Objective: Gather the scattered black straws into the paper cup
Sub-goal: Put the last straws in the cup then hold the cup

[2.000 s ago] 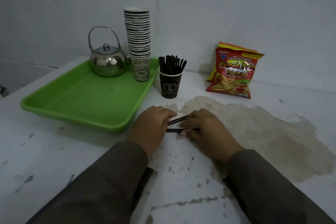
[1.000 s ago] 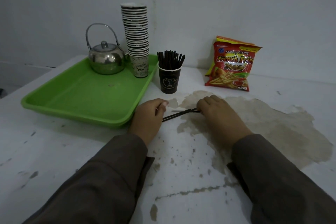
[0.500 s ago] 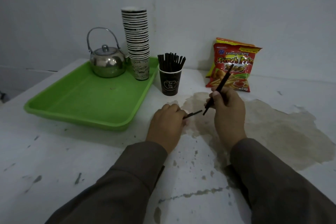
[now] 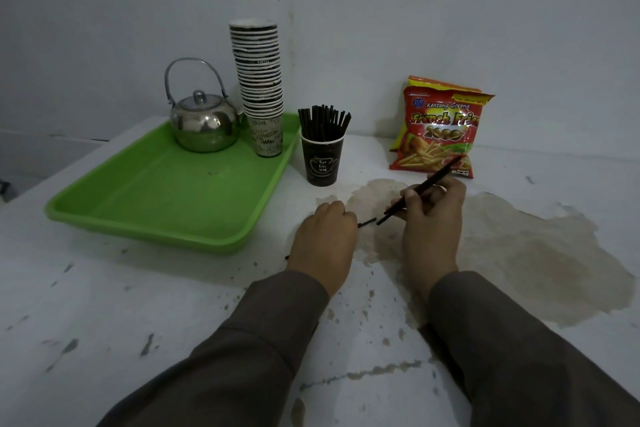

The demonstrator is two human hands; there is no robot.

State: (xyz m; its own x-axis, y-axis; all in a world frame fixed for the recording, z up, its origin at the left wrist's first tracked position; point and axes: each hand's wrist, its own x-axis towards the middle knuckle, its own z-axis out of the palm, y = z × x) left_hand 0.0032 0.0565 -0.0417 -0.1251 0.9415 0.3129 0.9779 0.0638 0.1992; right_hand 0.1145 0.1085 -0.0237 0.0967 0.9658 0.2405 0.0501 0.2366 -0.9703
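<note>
Green tray [image 4: 104, 215] sat at the table's [image 4: 173, 305] far-left corner, carrying a steel kettle [image 4: 204, 125] and a tall stack of cups [image 4: 259, 87] along its back edge. Just off the tray's right rim stood the paper cup [image 4: 322, 163], upright, already packed with black straws [image 4: 323, 121]. In front of the cup, mid-table, the left hand [image 4: 323, 243] lay knuckles-up, fingers curled shut over one loose straw [image 4: 367, 222]; a short tip showed past the fingers on the right and a speck past the wrist on the left. Beside it the right hand [image 4: 433, 215] was raised off the surface, thumb and fingers pinching a second straw [image 4: 420, 189], tilted up toward the snack bag [image 4: 440, 128] propped against the wall at the back edge. No other loose straws were visible on the table. Judgement: both straws should be aligned end to end into one bundle, carried over the cup rim, and lowered near vertical into a gap among the standing straws. The cup looked light and top-heavy, so a sideways push might tip it.
</note>
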